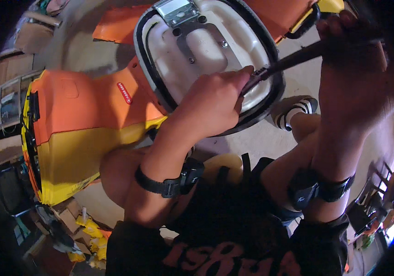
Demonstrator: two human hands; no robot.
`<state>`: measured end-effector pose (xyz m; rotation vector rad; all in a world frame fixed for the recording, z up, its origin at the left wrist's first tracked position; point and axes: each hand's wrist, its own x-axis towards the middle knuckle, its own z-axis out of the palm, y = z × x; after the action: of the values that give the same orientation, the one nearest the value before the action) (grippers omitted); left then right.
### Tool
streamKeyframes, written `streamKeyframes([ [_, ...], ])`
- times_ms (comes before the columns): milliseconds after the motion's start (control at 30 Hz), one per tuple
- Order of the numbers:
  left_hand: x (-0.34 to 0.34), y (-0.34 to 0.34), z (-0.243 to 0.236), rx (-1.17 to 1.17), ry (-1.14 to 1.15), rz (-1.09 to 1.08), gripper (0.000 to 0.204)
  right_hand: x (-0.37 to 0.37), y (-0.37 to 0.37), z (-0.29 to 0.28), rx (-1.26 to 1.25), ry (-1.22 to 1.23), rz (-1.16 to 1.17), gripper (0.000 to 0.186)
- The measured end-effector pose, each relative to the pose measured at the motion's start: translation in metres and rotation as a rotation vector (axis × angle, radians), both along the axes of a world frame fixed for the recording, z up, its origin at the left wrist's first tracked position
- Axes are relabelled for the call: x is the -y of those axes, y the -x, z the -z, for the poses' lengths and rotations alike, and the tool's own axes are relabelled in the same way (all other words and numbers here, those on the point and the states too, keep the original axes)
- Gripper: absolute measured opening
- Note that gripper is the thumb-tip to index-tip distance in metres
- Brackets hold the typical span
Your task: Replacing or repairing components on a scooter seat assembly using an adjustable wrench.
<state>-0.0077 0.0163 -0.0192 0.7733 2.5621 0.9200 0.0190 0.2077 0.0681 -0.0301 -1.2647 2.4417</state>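
Landmark: white oval shell (206, 48). Left hand (220, 101) over its lower right rim, fingers closed on one end of a dark strip (296, 58). Strip runs taut past the shell's right side; right hand (354, 57), dim, clasps it there. Orange-yellow body panel (91, 108) left of shell.

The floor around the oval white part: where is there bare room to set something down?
One free patch of floor lies at upper left, between the orange-yellow body and the orange panel. A smaller one lies between the oval part and the right leg. Crowded: lower left, with cardboard and yellow pieces.
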Motion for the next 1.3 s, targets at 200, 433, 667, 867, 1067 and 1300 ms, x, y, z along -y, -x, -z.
streamKeyframes([
  [200, -0.003, 0.000, -0.002, -0.034, 0.061, -0.003, 0.056, -0.020, 0.000, 0.011, 0.030, -0.016, 0.082, 0.037],
  [433, -0.021, 0.001, -0.008, -0.071, 0.005, 0.045, 0.040, -0.038, 0.029, 0.020, 0.060, -0.075, 0.177, 0.036],
  [667, -0.001, 0.002, -0.009, -0.026, 0.034, -0.012, 0.040, -0.012, 0.002, 0.020, 0.078, -0.051, 0.180, 0.034],
  [867, -0.006, 0.004, 0.001, -0.050, 0.054, 0.042, 0.058, 0.006, 0.007, -0.003, 0.082, -0.088, 0.215, 0.033],
  [1067, 0.002, 0.003, 0.012, -0.106, 0.046, -0.017, 0.088, 0.021, 0.052, 0.023, 0.082, -0.089, 0.193, 0.032],
  [1300, 0.000, 0.003, 0.007, -0.075, 0.042, -0.075, 0.090, 0.023, 0.050, 0.017, 0.072, -0.123, 0.142, 0.031],
])
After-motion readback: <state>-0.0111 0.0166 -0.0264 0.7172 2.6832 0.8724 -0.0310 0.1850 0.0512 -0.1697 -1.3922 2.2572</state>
